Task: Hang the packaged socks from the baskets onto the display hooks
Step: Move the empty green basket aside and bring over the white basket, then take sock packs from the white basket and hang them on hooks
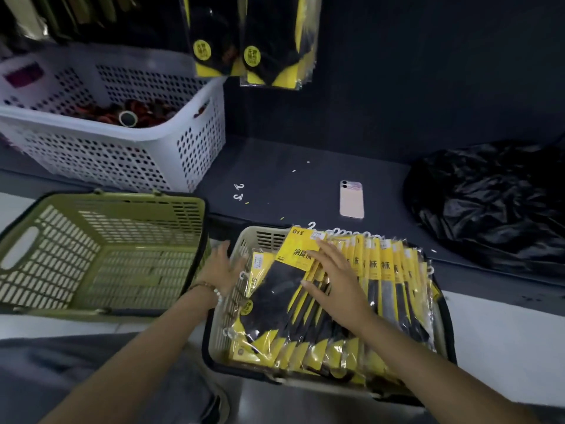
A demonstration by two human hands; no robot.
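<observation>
right hand (333,280) flat on sock packs (385,289), left hand (218,267) straight-fingered at beige basket (244,238) rim — green basket (128,199), phone (352,199), black bag (489,203) around

Packaged socks (388,286) are showing glossy clear plastic film, crinkled and catching highlights. The yellow inserts inside are looking like matt printed card, and the socks themselves like dark matt cloth. Beige basket (220,332) is reading as moulded plastic with slotted walls and a dull finish. Green basket (91,255) is showing the same moulded plastic, with a slight sheen on the rim. White basket (122,154) is showing perforated matt plastic. Hanging packs (275,50) are reflecting light off the same glossy film. Black bag (489,203) is showing thin, wrinkled, shiny plastic sheet. Phone (352,199) back is appearing smooth and satin. Worktop (290,179) is looking dark, matt and smooth. Loose hooks (238,191) are appearing to be white plastic.
</observation>
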